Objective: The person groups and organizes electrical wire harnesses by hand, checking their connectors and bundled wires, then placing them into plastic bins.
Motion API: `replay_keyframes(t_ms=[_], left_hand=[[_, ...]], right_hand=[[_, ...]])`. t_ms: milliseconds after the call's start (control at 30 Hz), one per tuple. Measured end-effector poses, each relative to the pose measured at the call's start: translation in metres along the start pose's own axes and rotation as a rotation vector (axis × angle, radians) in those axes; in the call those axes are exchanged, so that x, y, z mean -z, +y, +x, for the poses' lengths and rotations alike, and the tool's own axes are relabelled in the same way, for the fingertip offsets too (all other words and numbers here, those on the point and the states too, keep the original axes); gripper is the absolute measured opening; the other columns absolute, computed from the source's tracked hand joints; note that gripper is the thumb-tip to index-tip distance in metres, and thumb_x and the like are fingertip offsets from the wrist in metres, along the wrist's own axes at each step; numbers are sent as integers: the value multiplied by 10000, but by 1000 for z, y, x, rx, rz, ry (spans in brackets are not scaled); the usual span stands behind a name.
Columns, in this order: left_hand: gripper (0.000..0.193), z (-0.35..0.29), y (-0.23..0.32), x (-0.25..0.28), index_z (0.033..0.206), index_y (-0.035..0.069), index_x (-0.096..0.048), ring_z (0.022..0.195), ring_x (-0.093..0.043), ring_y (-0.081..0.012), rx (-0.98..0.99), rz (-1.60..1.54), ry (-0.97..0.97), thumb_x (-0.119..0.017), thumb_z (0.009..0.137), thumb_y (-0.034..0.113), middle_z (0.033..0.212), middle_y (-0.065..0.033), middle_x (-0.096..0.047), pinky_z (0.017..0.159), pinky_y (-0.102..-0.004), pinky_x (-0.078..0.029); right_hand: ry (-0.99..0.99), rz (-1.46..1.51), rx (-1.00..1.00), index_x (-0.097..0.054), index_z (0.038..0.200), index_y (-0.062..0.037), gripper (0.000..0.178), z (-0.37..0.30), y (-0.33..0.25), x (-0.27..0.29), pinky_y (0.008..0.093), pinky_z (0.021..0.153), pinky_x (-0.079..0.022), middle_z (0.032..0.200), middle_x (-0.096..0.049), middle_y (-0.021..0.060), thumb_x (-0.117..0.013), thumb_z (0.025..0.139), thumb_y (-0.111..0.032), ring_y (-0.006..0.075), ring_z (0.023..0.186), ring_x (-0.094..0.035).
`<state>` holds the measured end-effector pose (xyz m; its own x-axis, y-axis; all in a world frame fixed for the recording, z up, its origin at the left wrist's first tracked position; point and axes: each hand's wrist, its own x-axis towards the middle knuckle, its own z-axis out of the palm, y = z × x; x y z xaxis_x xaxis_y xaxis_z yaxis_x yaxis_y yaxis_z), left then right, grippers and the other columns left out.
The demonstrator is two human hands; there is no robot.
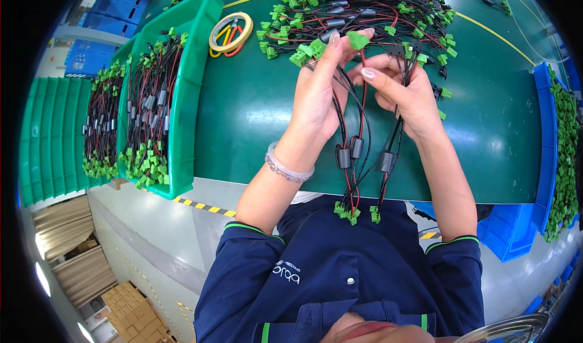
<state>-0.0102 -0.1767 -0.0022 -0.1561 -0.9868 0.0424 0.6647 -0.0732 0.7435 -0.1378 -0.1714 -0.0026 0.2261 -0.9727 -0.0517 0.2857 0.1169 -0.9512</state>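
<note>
My left hand (319, 97) is closed on a few black-and-red cables (337, 109). Green connectors (308, 51) stick out at its fingertips, one of them raised between thumb and finger. From this hand the cables hang past the table's front edge, with dark cylindrical cores (357, 147) and green plugs (346, 212) at their lower ends. More such cables (398, 127) are gripped in my right hand (413, 97), with black connectors (398, 50) above its fingers and a core (386, 161) below. Its thumb and index finger reach towards the cable at the left hand.
A heap of similar cables (358, 15) lies on the green table (255, 118) beyond my hands. Left stand green bins (185, 100) of bundled cables, beside a tape roll (231, 32) and coloured-handled tools (233, 47). A blue bin (545, 130) of green connectors (563, 155) is at right.
</note>
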Motion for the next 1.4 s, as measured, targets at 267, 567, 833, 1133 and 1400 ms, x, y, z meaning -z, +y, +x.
replay_keyframes(t_ms=[267,567,833,1133,1400], left_hand=[[305,-5,3,-9,970,-4,-558,814,-526,-131,13,25,49,-517,836,267,1060,-105,-543,685,-254,-428],[567,4,5,2,1041,-5,-521,989,-471,-179,57,49,63,-262,874,472,1091,-98,-516,871,-322,-360],[762,-1,-5,-3,1131,-23,-462,1070,-434,-203,169,51,-67,-104,828,577,1133,-127,-486,950,-320,-300],[854,2,-4,-1,1165,-45,-414,1097,-407,-242,114,81,-59,-75,782,638,1181,-156,-445,961,-351,-296],[375,-4,-4,-2,944,-8,-565,802,-504,-119,31,155,82,-498,838,345,994,-76,-551,735,-253,-412]], right_hand=[[-41,-98,-6,-610,745,-34,155,0,-3,5,182,411,-214,567,-463,-48,-670,707,-172,20,453,-315],[-33,-131,-8,-613,798,-32,154,-2,-5,7,173,416,-243,572,-485,-44,-647,712,-154,16,467,-362],[-58,-226,112,-608,758,-27,126,-1,-1,0,185,455,-264,597,-508,-48,-640,721,-143,26,508,-373],[-66,-183,39,-604,705,-27,121,-2,0,5,188,520,-330,610,-545,-28,-665,704,-131,32,563,-432],[-60,-42,-46,-574,656,-40,167,-1,3,6,188,513,-331,599,-518,-36,-664,709,-171,39,560,-434]])
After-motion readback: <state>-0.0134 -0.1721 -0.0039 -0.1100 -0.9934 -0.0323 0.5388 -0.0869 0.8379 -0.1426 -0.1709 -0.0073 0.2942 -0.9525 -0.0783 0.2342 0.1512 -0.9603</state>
